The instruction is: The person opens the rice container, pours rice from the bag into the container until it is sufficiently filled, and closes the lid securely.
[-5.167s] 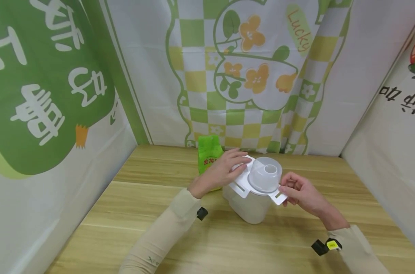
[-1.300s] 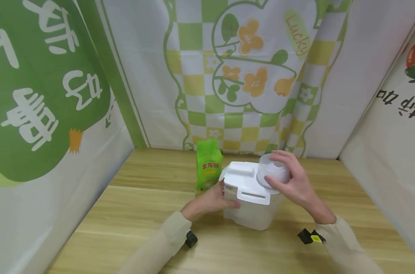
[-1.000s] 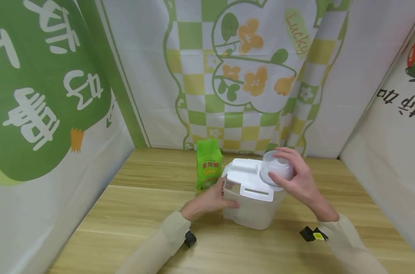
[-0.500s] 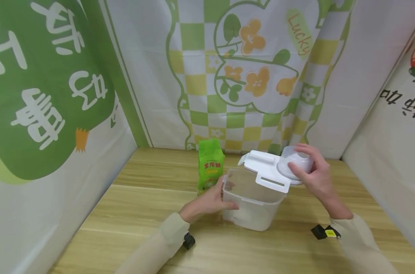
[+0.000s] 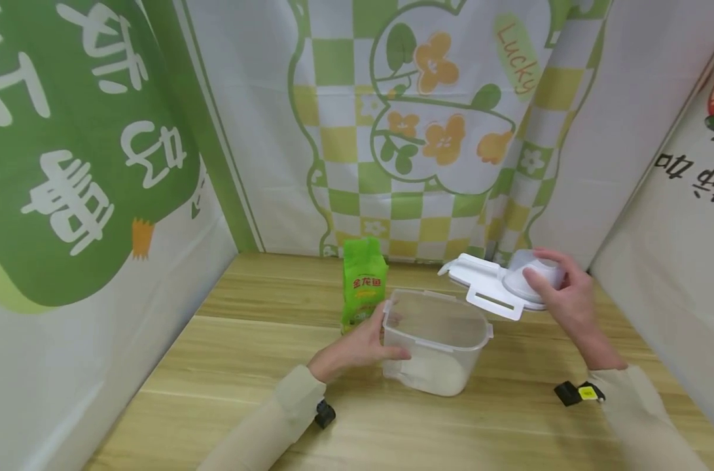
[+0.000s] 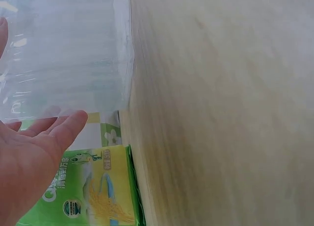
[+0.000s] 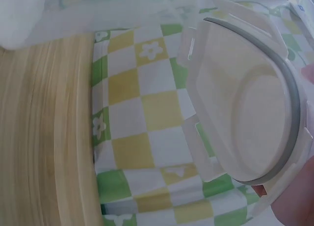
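A clear plastic storage container (image 5: 451,353) stands uncovered on the table, with white contents at its bottom. My left hand (image 5: 359,347) grips its left end, thumb on the front wall and fingers behind. In the left wrist view, the fingertips lie against the container's clear wall (image 6: 68,59). My right hand (image 5: 569,294) holds the white lid (image 5: 489,278) by the clear round cup (image 5: 527,271) on top. The lid hangs apart from the container, above and right of it. Its underside, edged by a grey seal (image 7: 294,106), faces the right wrist camera.
A bright green bag (image 5: 364,281) with red characters stands upright behind my left hand, close to the container. The wooden table (image 5: 262,366) ends at a hanging checkered cloth (image 5: 404,203) at the back. Fabric walls rise on both sides.
My right hand moved from the lid's edge to its cup, then lifted the lid off and carried it right. My left hand shifted from the lid's top to the container's left end.
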A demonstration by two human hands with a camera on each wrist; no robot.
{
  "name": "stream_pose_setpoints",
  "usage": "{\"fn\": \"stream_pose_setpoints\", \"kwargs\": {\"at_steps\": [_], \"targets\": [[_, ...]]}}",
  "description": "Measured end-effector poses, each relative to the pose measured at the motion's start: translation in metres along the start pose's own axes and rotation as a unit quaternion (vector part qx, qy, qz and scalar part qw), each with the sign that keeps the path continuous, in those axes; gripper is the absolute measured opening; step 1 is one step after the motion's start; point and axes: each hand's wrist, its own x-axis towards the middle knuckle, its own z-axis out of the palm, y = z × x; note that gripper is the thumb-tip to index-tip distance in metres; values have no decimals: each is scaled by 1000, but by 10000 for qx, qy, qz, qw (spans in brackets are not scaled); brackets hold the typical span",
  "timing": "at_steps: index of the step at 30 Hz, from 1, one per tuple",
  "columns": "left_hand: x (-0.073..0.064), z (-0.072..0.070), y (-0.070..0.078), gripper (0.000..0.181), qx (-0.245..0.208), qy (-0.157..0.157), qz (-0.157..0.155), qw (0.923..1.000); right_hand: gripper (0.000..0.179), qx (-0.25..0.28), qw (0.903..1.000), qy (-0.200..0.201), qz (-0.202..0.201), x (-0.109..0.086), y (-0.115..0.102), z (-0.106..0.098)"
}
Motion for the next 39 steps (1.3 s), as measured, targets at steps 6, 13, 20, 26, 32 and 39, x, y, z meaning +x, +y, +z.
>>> {"fn": "stream_pose_setpoints", "kwargs": {"at_steps": [6,13,20,26,32,39], "targets": [[-1,1,-1,105,-2,0,51,10000,39,-321,9992,-152,198,4,12,-7],[-2,-1,0,105,-14,4,46,10000,40,-631,9964,-292,481,8,31,-12],[-2,-1,-1,105,-97,-39,-68,9999,42,-816,9937,-364,682,8,45,-16],[-3,-1,-1,103,-164,-49,-88,9998,49,-1055,9892,-562,842,5,59,-17],[-3,-2,-1,103,-107,-103,-84,9999,48,-1245,9875,-481,843,4,78,-15],[-2,-2,-1,103,-178,-148,-80,9997,44,-1412,9882,-290,525,3,100,-13]]}}
